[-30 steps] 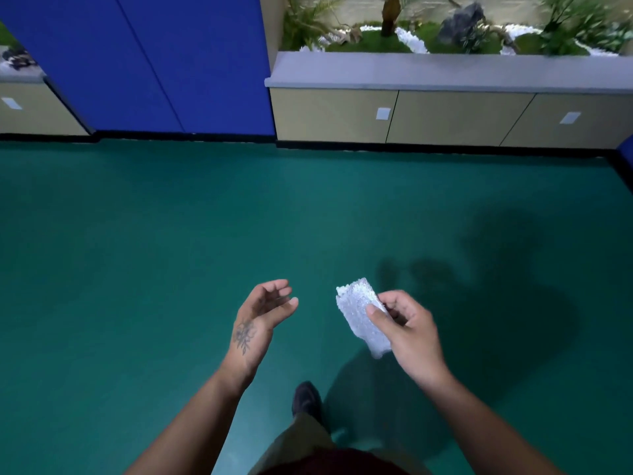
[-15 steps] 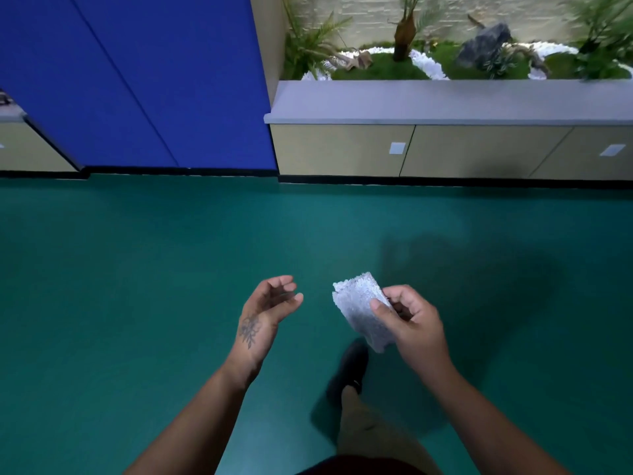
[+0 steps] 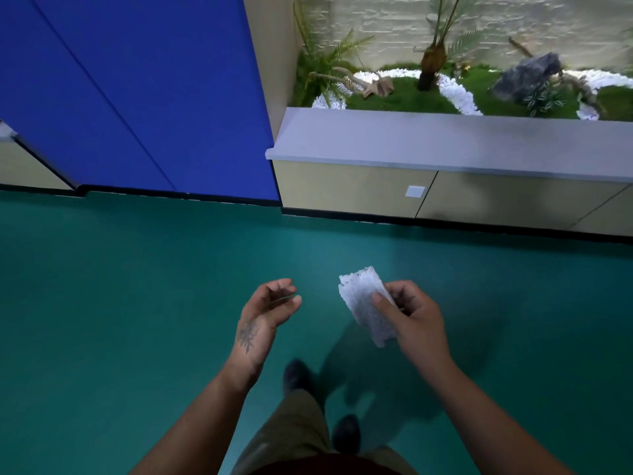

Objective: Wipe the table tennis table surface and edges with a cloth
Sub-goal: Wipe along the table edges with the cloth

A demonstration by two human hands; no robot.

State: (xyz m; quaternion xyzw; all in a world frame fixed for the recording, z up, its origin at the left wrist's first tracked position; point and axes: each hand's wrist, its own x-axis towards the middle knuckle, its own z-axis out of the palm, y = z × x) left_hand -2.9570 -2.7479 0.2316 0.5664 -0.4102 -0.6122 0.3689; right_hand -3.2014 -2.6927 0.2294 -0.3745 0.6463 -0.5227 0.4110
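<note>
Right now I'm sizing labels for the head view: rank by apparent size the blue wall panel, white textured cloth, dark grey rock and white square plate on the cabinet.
1. Blue wall panel
2. Dark grey rock, though farther away
3. White textured cloth, nearer, held by the right hand
4. White square plate

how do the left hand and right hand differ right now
The right hand pinches a white cloth under its thumb; the left hand holds nothing. The right hand's fingers curl round the cloth; the left hand's hang loosely curled. The left hand bears a tattoo; the right shows none. Both are raised above the green floor.
</note>
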